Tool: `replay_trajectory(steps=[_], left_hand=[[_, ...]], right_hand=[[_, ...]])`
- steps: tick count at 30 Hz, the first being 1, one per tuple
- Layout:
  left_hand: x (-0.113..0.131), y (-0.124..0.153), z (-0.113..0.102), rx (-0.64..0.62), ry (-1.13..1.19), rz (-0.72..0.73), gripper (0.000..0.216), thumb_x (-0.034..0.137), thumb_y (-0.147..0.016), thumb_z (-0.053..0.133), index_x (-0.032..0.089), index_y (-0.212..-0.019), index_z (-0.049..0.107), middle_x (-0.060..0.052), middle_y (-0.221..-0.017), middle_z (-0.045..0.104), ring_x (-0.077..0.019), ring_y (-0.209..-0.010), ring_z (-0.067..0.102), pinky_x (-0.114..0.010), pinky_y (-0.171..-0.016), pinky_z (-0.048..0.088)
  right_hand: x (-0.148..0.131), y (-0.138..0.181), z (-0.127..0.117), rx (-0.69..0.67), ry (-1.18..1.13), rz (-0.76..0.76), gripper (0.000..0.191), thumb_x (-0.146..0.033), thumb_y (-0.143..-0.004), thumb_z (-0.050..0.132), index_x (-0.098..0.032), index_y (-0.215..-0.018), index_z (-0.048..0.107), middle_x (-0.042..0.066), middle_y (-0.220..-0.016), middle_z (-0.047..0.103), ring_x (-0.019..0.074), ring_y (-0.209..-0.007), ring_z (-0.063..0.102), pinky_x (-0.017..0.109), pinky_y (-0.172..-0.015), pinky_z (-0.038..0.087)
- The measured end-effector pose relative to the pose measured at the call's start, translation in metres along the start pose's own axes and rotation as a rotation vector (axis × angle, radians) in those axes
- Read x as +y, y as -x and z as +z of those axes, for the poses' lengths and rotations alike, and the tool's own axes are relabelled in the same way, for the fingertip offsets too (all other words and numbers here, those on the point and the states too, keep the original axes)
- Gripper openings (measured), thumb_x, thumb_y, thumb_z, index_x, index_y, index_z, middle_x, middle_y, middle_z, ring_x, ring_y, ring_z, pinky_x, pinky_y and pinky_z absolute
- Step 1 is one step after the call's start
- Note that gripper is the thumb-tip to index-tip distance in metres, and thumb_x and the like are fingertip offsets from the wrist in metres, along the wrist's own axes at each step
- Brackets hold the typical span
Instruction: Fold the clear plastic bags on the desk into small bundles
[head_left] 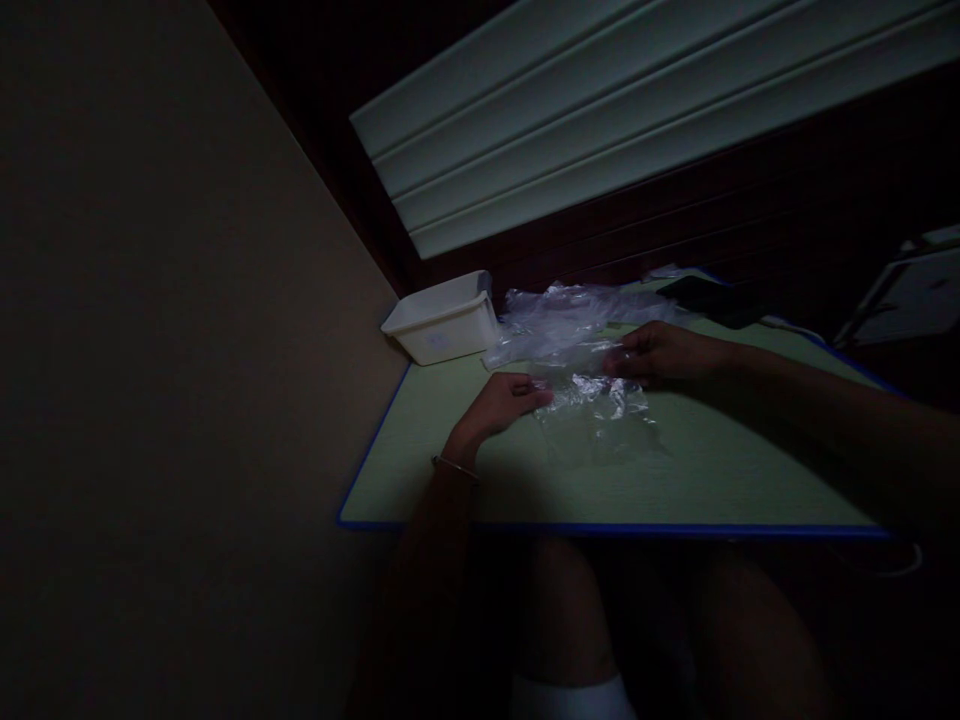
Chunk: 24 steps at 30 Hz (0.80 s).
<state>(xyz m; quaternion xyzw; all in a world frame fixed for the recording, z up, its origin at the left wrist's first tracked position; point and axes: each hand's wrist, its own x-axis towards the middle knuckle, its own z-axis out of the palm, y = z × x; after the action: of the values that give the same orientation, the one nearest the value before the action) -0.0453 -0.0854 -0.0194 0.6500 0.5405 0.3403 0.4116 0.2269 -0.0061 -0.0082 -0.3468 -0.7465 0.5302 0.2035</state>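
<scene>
A clear plastic bag [600,415] lies flat on the green table [712,480] in front of me. My left hand [504,398] rests at the bag's left edge with the fingers curled onto the plastic. My right hand [654,353] pinches the bag's upper right edge with fingers together. Behind both hands sits a crumpled heap of more clear plastic bags [562,318]. A thin bangle circles my left wrist.
A white plastic bin [442,318] stands at the table's far left corner, against a beige wall. A dark flat object [712,297] lies at the far right. The table has a blue rim. My knees show below its near edge.
</scene>
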Motion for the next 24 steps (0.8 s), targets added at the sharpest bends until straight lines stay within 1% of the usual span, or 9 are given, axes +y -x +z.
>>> replay_trajectory(steps=[4,8,11,13,16,18,20,22,24], left_hand=[[0.003,-0.003,0.004,0.053,0.099,-0.067,0.033,0.038,-0.069,0.076,0.011,-0.088,0.073,-0.005,-0.078,0.070,-0.0127,-0.069,0.058,-0.027,-0.068,0.042],[0.003,-0.005,0.006,0.102,0.091,-0.049,0.029,0.036,-0.072,0.072,0.011,-0.087,0.074,-0.004,-0.067,0.068,-0.0094,-0.057,0.052,-0.024,-0.058,0.038],[0.001,-0.007,0.006,0.125,0.098,-0.043,0.031,0.036,-0.071,0.072,0.012,-0.091,0.074,-0.004,-0.066,0.067,-0.0075,-0.052,0.047,-0.023,-0.052,0.032],[-0.001,-0.008,0.006,0.132,0.116,-0.042,0.033,0.036,-0.069,0.074,0.012,-0.092,0.074,-0.004,-0.065,0.067,-0.0066,-0.050,0.045,-0.022,-0.050,0.030],[-0.004,-0.010,0.006,0.144,0.134,-0.033,0.033,0.036,-0.069,0.074,0.011,-0.091,0.074,-0.003,-0.062,0.066,-0.0060,-0.048,0.044,-0.022,-0.049,0.028],[-0.006,-0.011,0.006,0.153,0.150,-0.035,0.033,0.036,-0.068,0.074,0.011,-0.089,0.074,-0.003,-0.061,0.065,-0.0062,-0.047,0.045,-0.022,-0.048,0.028],[-0.006,-0.012,0.005,0.160,0.168,-0.031,0.033,0.036,-0.068,0.074,0.010,-0.087,0.074,-0.003,-0.060,0.065,-0.0065,-0.047,0.045,-0.022,-0.047,0.027],[-0.006,-0.012,0.005,0.164,0.185,-0.027,0.033,0.036,-0.067,0.075,0.010,-0.088,0.074,-0.004,-0.060,0.066,-0.0064,-0.047,0.045,-0.022,-0.047,0.027],[-0.005,-0.012,0.005,0.166,0.206,-0.024,0.034,0.035,-0.066,0.076,0.009,-0.088,0.073,-0.004,-0.061,0.066,-0.0065,-0.047,0.045,-0.022,-0.047,0.027]], right_hand=[[0.002,-0.003,0.002,0.002,-0.063,-0.010,0.039,-0.050,-0.071,0.075,-0.011,-0.076,0.070,-0.001,-0.052,0.052,0.0068,-0.044,0.040,0.023,-0.043,0.028],[0.001,-0.003,0.006,0.011,-0.120,-0.005,0.037,-0.045,-0.071,0.076,-0.011,-0.085,0.070,0.002,-0.060,0.059,0.0072,-0.047,0.044,0.023,-0.044,0.032],[0.001,-0.002,0.007,0.033,-0.093,-0.011,0.039,-0.046,-0.070,0.076,-0.013,-0.091,0.071,0.001,-0.059,0.059,0.0069,-0.045,0.043,0.022,-0.041,0.030],[0.002,-0.002,0.008,0.043,-0.069,-0.009,0.038,-0.049,-0.069,0.075,-0.014,-0.085,0.072,0.000,-0.055,0.056,0.0068,-0.043,0.042,0.022,-0.039,0.028],[0.002,-0.002,0.009,0.044,-0.080,-0.019,0.037,-0.051,-0.070,0.074,-0.014,-0.070,0.069,-0.001,-0.050,0.051,0.0063,-0.042,0.039,0.022,-0.039,0.027],[0.002,-0.002,0.009,0.055,-0.104,-0.019,0.037,-0.051,-0.071,0.073,-0.014,-0.070,0.070,-0.001,-0.050,0.051,0.0057,-0.041,0.038,0.022,-0.038,0.026],[0.001,-0.002,0.009,0.074,-0.122,-0.015,0.037,-0.048,-0.071,0.075,-0.014,-0.086,0.072,-0.001,-0.054,0.056,0.0057,-0.041,0.039,0.021,-0.038,0.027],[0.000,-0.002,0.008,0.079,-0.123,-0.011,0.049,-0.044,-0.070,0.077,-0.016,-0.109,0.068,0.000,-0.059,0.063,0.0063,-0.042,0.042,0.020,-0.039,0.029],[-0.001,-0.003,0.006,0.069,-0.124,-0.007,0.060,-0.042,-0.069,0.078,-0.019,-0.122,0.063,0.001,-0.064,0.067,0.0068,-0.043,0.044,0.020,-0.039,0.031]])
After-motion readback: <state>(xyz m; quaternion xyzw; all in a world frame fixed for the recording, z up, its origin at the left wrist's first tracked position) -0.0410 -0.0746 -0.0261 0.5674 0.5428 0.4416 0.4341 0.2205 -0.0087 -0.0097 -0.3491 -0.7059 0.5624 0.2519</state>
